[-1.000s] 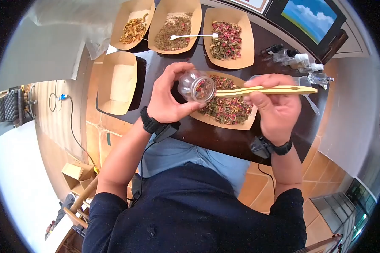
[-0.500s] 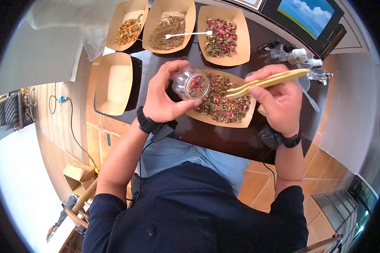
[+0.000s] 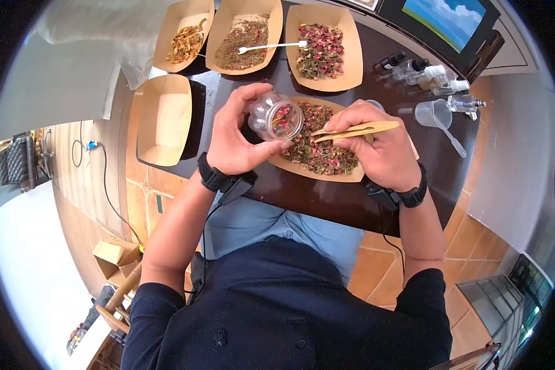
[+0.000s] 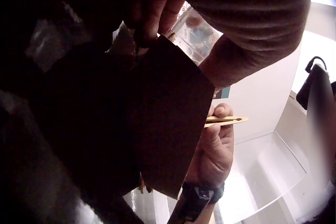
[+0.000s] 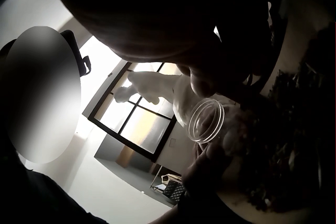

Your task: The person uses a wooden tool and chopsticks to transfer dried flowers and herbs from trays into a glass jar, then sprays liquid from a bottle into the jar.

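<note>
My left hand (image 3: 235, 132) grips a clear ribbed jar (image 3: 260, 118) around its side, the thumb near the rim. The jar is tilted with its round mouth to the right, and some red and green dried bits show inside. My right hand (image 3: 388, 151) pinches wooden tweezers (image 3: 376, 127), whose tips point left, just over the dried petal mix (image 3: 324, 159) beside the jar mouth. That mix lies in a brown paper tray (image 3: 353, 176) under both hands. In the dark right wrist view the jar's clear rim (image 5: 206, 121) shows near the mix.
Paper trays with yellow dried pieces (image 3: 188, 44), brown crumbs (image 3: 246, 46) and rose petals (image 3: 320, 52) line the back; a white spoon (image 3: 271, 47) spans two. An empty tray (image 3: 163, 123) stands left. Right are small bottles (image 3: 435, 75), a plastic cup (image 3: 433, 113) and a screen (image 3: 447, 21).
The tweezers were at the jar mouth, drew back to the right over the tray, and now have tips lowered to the mix. The jar has shifted slightly left, still in my left hand.
</note>
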Motion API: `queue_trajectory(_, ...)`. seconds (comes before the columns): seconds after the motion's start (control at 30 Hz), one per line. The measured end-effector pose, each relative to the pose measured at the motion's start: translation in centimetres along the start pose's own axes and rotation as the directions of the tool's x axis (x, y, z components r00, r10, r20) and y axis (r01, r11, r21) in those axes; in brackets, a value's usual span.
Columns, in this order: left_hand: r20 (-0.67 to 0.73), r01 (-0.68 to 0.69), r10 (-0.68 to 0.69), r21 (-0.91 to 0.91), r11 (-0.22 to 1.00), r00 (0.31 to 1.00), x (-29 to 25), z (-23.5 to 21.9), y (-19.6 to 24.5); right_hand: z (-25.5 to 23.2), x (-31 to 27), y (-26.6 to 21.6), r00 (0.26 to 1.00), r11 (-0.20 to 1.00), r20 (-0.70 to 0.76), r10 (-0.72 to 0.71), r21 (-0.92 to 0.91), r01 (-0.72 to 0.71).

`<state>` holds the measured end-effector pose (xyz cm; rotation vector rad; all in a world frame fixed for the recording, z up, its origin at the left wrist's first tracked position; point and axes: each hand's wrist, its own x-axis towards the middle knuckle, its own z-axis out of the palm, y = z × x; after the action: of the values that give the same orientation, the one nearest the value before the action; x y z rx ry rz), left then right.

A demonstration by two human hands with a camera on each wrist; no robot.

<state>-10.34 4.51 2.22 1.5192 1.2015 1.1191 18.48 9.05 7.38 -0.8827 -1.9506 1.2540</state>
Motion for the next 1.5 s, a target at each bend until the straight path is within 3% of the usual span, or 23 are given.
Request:
queue_trajectory(0.27,0.029,0.02,-0.019,-0.007,1.0,0.999,0.0,-0.1,-0.3,-0.1,0.0,0.3,1.0,0.998,-0.02,-0.025,-0.055,0.024)
queue_trajectory(0.47,0.03,0.012,-0.013,0.022,1.0,0.999,0.0,-0.2,-0.2,-0.6,-0.2,0.2,0.987,0.995,-0.149,0.054,0.09,-0.041)
queue_trajectory(0.63,-0.039,-0.068,0.071,0.073,0.995,0.997,0.2,0.1,-0.4,-0.7,0.3,-0.3,0.975,0.94,-0.221,-0.015,0.33,0.089)
queue_trajectory(0.77,-0.03,-0.068,0.071,0.103,0.992,0.997,0.3,-0.1,-0.2,-0.3,1.2,-1.2,0.964,0.886,-0.261,-0.054,0.432,0.167)
queue_trajectory(0.83,0.035,0.003,-0.006,0.065,0.998,0.999,0.2,-0.3,-0.1,0.3,1.6,-1.6,0.962,0.878,-0.266,-0.064,0.442,0.181)
queue_trajectory(0.93,0.024,-0.005,0.003,0.072,0.997,1.0,0.2,-0.2,-0.2,0.9,1.9,-2.2,0.974,0.9,-0.214,-0.074,0.406,0.157)
queue_trajectory(1.17,-0.033,-0.064,0.066,0.072,0.995,0.997,0.2,0.1,-0.5,-0.3,1.2,-2.1,0.969,0.935,-0.243,-0.053,0.328,0.133)
queue_trajectory(1.23,-0.01,-0.012,0.012,0.036,0.999,1.0,0.1,0.2,-0.4,-1.7,1.1,-2.6,0.984,0.992,-0.178,0.026,0.128,-0.003)
queue_trajectory(1.3,0.011,0.042,-0.042,0.002,0.999,0.999,0.0,0.1,-0.2,-2.5,1.1,-2.2,0.99,0.996,-0.139,0.02,0.085,-0.008)
queue_trajectory(1.37,0.016,0.044,-0.044,-0.004,0.999,0.999,0.0,0.1,-0.1,-2.8,0.9,-2.1,0.99,0.99,-0.028,0.136,-0.032,-0.136)
queue_trajectory(1.4,0.02,0.044,-0.044,-0.004,0.999,0.999,0.0,0.0,-0.1,-2.5,0.8,-2.2,0.977,0.977,-0.027,0.21,0.021,-0.21)
queue_trajectory(1.5,0.023,0.036,-0.037,0.017,0.999,0.999,0.0,0.1,-0.1,-1.7,0.8,-1.9,0.995,0.995,-0.024,0.095,-0.031,-0.096)
